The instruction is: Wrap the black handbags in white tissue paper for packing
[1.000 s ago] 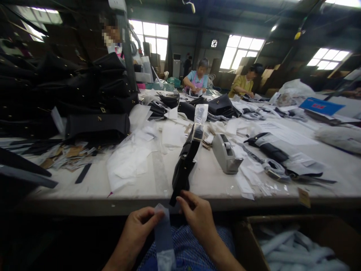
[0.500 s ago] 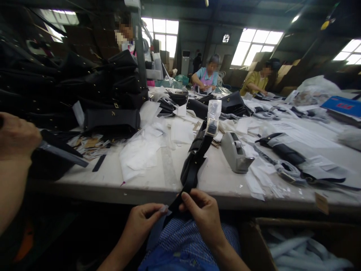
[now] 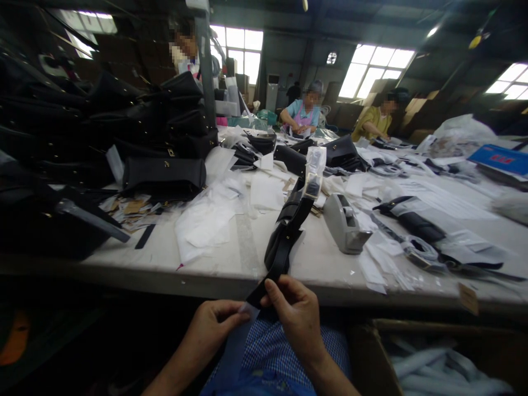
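My right hand (image 3: 297,313) pinches a black strap (image 3: 284,250) near its lower end, thumb on top. From there the strap runs up over the table edge beside a small black bag (image 3: 274,246). Its far end has a gold buckle (image 3: 312,186) under clear wrapping. To the left, my left hand (image 3: 218,327) is closed, thumb against fingers, on a translucent plastic strip (image 3: 236,346). The strip hangs down over my lap and meets the strap's lower end. Whether it wraps around the strap or only lies against it, I cannot tell.
A grey tape dispenser (image 3: 345,224) stands right of the bag. White wrapping sheets (image 3: 210,220) lie to the left, before stacked black bags (image 3: 165,176). An open carton (image 3: 381,357) with pale rolls is at lower right. Two people (image 3: 303,113) work across the table; another stands behind the stack.
My left hand has shifted slightly right, and more of the translucent strip shows below it. Another person's arm at the left edge has gone out of view. My right hand stays put.
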`<state>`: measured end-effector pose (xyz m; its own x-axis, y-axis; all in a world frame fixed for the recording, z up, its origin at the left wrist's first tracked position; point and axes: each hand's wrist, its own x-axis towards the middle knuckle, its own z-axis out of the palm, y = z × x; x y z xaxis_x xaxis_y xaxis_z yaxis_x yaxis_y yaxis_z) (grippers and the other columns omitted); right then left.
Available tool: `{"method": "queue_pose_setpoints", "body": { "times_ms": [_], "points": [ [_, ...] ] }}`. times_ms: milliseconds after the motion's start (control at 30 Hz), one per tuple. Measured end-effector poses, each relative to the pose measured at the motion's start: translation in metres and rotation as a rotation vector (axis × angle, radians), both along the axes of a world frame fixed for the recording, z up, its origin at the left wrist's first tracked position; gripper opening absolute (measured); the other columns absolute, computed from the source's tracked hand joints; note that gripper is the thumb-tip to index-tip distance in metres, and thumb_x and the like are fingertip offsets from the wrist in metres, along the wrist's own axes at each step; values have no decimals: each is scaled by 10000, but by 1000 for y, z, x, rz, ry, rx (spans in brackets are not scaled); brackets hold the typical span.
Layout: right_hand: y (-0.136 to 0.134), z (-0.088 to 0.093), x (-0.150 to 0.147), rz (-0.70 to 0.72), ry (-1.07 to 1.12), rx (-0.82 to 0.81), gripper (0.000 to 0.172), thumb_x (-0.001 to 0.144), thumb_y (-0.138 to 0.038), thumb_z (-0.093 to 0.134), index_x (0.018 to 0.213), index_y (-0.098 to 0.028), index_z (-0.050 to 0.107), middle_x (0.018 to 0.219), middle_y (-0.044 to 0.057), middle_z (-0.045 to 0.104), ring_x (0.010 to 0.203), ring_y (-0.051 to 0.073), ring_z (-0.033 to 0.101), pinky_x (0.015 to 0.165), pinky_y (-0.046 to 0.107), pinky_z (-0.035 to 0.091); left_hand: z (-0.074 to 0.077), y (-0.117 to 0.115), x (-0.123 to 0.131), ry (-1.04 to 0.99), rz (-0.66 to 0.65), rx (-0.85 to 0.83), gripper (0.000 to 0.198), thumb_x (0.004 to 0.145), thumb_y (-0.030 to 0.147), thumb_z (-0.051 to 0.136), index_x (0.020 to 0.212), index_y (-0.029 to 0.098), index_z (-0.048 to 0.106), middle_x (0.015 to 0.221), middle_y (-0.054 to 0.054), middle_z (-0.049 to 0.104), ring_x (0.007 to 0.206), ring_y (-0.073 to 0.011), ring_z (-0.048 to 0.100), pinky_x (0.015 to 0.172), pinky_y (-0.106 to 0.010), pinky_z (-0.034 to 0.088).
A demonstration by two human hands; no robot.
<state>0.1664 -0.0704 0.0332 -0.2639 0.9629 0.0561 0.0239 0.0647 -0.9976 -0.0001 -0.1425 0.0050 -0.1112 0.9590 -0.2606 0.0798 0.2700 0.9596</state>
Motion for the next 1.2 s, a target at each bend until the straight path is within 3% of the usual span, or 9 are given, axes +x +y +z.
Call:
{"method": "queue_pose_setpoints", "body": {
  "times_ms": [367, 667, 867, 1000, 1067, 1200],
  "points": [
    [0, -4, 4, -16, -24, 6, 233, 839, -407, 714, 782, -183, 689, 610, 13, 711, 573, 155, 690, 564, 194, 517, -6, -2, -1, -32, 46, 4, 295, 804, 427, 707, 987, 215, 800, 963, -69, 789, 910, -285, 719, 822, -329, 533],
    [3, -1, 4, -8, -83, 15, 296, 833, -420, 709, 681, -185, 611, 569, 10, 681, 532, 150, 659, 524, 194, 479, -4, 2, 2, -35, 179, -20, 344, 735, 483, 749, 947, 219, 808, 984, -74, 786, 933, -306, 719, 862, -370, 542],
    [9, -7, 4, 83, -90, -23, 320, 851, -443, 683, 690, -169, 645, 553, -10, 612, 510, 121, 566, 495, 200, 423, 2, 5, 8, -139, 105, 0, 351, 760, 449, 752, 1013, 209, 793, 972, -79, 787, 935, -296, 717, 855, -355, 537],
    [17, -9, 9, 103, -137, 130, 269, 874, -411, 665, 758, -175, 718, 751, 30, 666, 697, 153, 600, 638, 225, 465, 10, 14, 19, -230, 118, 13, 372, 779, 451, 752, 1049, 197, 781, 959, -81, 786, 921, -278, 712, 825, -328, 534],
    [20, -9, 15, 71, -122, 151, 283, 904, -433, 618, 891, -182, 749, 848, 50, 689, 722, 160, 608, 677, 243, 487, 15, 22, 25, -263, 123, 31, 383, 799, 464, 734, 1049, 178, 780, 936, -87, 784, 893, -263, 707, 804, -316, 531],
    [22, -14, 30, -10, -74, 1, 495, 930, -544, 528, 1197, -163, 697, 688, 26, 656, 552, 141, 559, 544, 240, 475, 22, 44, 38, -339, 127, 58, 428, 824, 495, 702, 1072, 152, 767, 896, -93, 777, 774, -222, 694, 729, -298, 533]
  ]
}}
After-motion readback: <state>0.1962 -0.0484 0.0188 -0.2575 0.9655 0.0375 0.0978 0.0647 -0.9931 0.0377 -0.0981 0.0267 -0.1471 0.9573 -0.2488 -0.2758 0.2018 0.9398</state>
